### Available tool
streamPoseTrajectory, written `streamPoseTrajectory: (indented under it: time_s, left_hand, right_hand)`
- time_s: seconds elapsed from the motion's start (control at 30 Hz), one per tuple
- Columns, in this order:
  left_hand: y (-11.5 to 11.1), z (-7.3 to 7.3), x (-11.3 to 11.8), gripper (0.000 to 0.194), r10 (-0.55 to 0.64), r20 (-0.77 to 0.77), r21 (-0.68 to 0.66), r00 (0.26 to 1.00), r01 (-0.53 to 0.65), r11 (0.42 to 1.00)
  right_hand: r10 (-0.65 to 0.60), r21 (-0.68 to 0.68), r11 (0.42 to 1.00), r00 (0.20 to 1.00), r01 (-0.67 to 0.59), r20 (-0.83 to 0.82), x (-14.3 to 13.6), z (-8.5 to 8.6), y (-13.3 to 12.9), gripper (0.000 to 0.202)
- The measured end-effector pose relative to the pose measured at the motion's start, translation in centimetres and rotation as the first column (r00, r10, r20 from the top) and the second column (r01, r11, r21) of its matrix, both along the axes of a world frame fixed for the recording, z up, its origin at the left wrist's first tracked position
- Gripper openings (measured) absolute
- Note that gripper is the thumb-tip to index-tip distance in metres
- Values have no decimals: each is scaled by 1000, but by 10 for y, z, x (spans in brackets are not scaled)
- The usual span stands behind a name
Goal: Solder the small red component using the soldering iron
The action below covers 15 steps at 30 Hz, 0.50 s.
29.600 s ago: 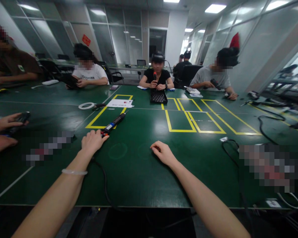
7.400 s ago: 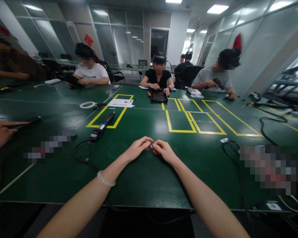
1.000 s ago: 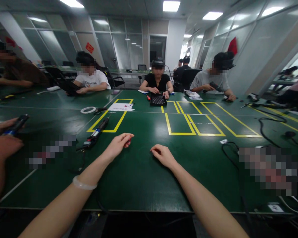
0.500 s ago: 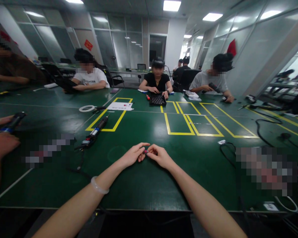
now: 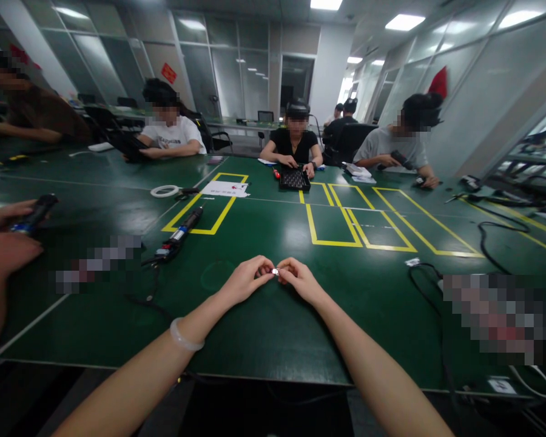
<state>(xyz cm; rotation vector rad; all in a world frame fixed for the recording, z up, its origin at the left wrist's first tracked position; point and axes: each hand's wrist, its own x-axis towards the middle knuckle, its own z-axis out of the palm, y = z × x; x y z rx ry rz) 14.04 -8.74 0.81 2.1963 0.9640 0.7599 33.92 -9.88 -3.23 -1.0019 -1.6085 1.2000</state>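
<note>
My left hand (image 5: pixel 250 278) and my right hand (image 5: pixel 299 279) meet over the green table (image 5: pixel 264 340), fingertips nearly touching. Between them they pinch a small white and reddish piece (image 5: pixel 275 272), too small to name. Both hands are closed, thumb against fingers. A pale bracelet (image 5: pixel 185 337) circles my left wrist. To the left of my hands, a pen-shaped electric screwdriver (image 5: pixel 181 233) lies on the table, its tip pointing away from me.
Yellow tape outlines (image 5: pixel 337 243) mark the table ahead. A white sheet (image 5: pixel 225 189) lies at one outline. Black cables (image 5: pixel 425 288) run on the right. A co-worker's hands hold a dark tool (image 5: pixel 35 213) at left. Across sits a person with a black tray (image 5: pixel 294 179).
Both hands have changed their grip on the small piece, and a bright white face of it now shows. The left fingers have curled in. The view has shifted slightly.
</note>
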Motion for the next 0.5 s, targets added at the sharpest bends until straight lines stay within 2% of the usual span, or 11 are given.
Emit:
streamPoseTrajectory:
  time_s: [0.1, 0.23, 0.33, 0.4, 0.5]
  left_hand:
    - [2, -2, -2, 23, 10, 5, -12, 1000, -10, 1000]
    - [1, -4, -1, 25, -4, -19, -23, 1000, 3, 1000]
    - [3, 1, -3, 28, -8, -56, -20, 998, 7, 1000]
    - [11, 6, -13, 33, 56, -89, 20, 994, -55, 998]
    - [30, 12, -48, 39, 290, -164, 159, 943, -265, 951]
  right_hand:
    - [12, 20, 1000, 999, -11, -50, 0, 0, 0, 31]
    - [32, 42, 999, 999, -31, -27, 0, 0, -1, 26]
    - [19, 35, 999, 1000, -19, -15, 1, 0, -1, 23]
    - [3, 38, 999, 1000, -3, -6, 1, -1, 0, 23]
    - [-9, 47, 999, 1000, 9, 4, 3, -3, 2, 23]
